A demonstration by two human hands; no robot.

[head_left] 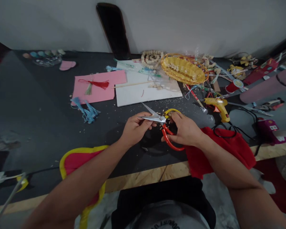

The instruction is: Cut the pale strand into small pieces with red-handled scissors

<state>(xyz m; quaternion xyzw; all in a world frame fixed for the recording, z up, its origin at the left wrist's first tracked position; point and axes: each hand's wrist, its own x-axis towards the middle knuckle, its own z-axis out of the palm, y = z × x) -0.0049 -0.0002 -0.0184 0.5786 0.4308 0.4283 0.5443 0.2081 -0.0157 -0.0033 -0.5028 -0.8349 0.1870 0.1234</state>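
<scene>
My right hand (187,129) grips a pair of scissors (160,119) by its handles, one yellow and one red. The blades stand spread apart and point left. At the blades, my left hand (136,128) is closed in a pinch, thumb against fingers. What it holds is too small and too covered to make out. Small beige bits show around the pivot of the scissors. Beyond the hands lies a white board (147,95) with a thin wooden stick (133,84) on it, and pale crumbs are scattered on the dark tabletop.
Pink felt (95,89) carries a red tassel (101,84); blue tassels (87,109) lie close by. A wicker basket (186,71) and a yellow glue gun (216,106) sit to the right, near a pink bottle (267,86). Red cloth (219,152) lies under my right forearm.
</scene>
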